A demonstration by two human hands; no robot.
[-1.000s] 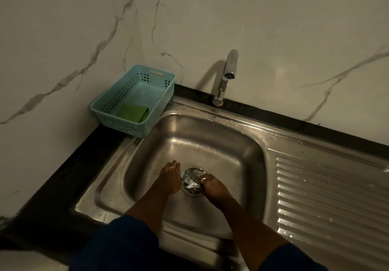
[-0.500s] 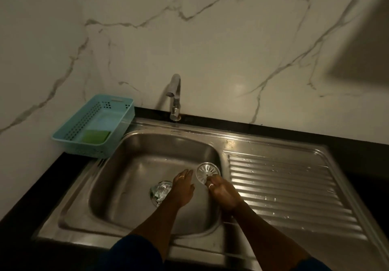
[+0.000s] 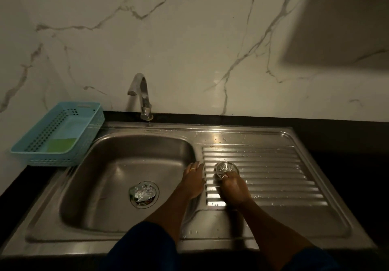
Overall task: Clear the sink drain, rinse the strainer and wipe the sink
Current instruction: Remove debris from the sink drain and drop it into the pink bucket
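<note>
- Stainless steel is seen across the whole unit: a rectangular steel sink (image 3: pixel 88 178) with one deep bowl on the left and a ribbed draining board (image 3: pixel 273 176) on the right, set in a black countertop (image 3: pixel 336 136).
- The round perforated metal strainer (image 3: pixel 226 167) is found out of the bowl, on the ribs at the near-left part of the draining board, just beside the bowl's right edge.
- The strainer is pinched at its near rim by the fingers of the right hand (image 3: pixel 232 188), which is closed narrowly on it; whether the strainer rests fully on the ribs or is slightly raised cannot be told.
- The left hand (image 3: pixel 193 180) is laid flat and loosely spread on the rim between bowl and draining board, with nothing held; a ring is worn on one finger.
- The open drain hole (image 3: pixel 144 194) lies in the bowl floor, uncovered, with crumpled silvery scraps and dark bits inside it.
- A curved chrome tap (image 3: pixel 141 94) stands behind the bowl, its spout turned left; no running water is seen.
- A light blue perforated plastic basket (image 3: pixel 27 146) sits at the left on the countertop, touching the sink's edge, with a green scouring pad (image 3: pixel 61 145) lying in it.
- Water droplets are scattered on the draining board.
- The wall behind is white marble-patterned tile (image 3: pixel 189 49) with grey veins.
- No brand, label or writing can be read anywhere.
</note>
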